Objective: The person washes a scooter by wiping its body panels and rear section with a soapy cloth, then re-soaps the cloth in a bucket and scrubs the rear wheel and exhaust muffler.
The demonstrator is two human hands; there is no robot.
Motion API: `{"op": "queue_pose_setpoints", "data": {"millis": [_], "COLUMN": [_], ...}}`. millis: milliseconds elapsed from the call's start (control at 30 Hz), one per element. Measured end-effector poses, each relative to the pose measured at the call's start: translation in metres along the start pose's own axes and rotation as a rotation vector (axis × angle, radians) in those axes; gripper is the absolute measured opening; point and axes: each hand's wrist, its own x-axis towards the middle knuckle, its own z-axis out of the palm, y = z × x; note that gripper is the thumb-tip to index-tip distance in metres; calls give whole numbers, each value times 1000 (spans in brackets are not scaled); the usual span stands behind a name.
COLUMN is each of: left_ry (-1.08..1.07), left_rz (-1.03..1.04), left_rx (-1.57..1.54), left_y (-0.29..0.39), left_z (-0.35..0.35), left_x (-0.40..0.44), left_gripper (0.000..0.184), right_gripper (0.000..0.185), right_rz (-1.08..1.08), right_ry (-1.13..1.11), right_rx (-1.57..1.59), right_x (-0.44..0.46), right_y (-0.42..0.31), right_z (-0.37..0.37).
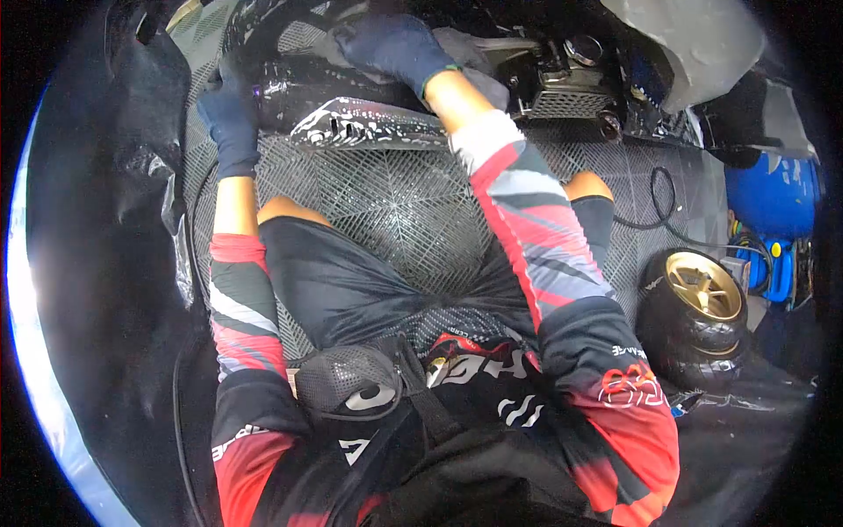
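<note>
Both hands wear dark blue gloves and reach to a black, wet-looking motorcycle part at the top of the head view. My left hand (230, 114) is at the left end of the black part (299, 92), its fingers hidden against the dark surface. My right hand (391, 51) lies over a grey cloth (465, 57) on top of the part, with its fingertips not clearly visible. White foam or droplets cover the silvery-edged exhaust guard (369, 121) below the hands. To the right of the cloth is a metal engine section (566, 88).
Patterned grey floor tiles (399, 202) lie between the knees. Two stacked tyres, the upper with a gold wheel (702, 285), stand at the right. Behind them are a blue container (773, 193) and a looped black cable (663, 198). Black sheeting (105, 263) hangs at the left.
</note>
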Motion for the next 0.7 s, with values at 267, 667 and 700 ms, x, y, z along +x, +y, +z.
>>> {"op": "queue_pose_setpoints", "data": {"millis": [267,667,700], "left_ry": [6,-25,-60], "left_rz": [-224,-105,-188], "left_rx": [-205,-51,-101], "left_y": [0,25,21], "left_z": [-1,-12,-10], "left_x": [1,-2,1], "left_gripper": [38,50,50], "right_gripper": [46,44,47], "right_rz": [-520,-293,-238], "right_ry": [313,157,85], "right_rx": [-225,-194,-162], "right_x": [-66,-67,-64], "right_y": [17,-7,-3], "right_z": [3,-4,-8]}}
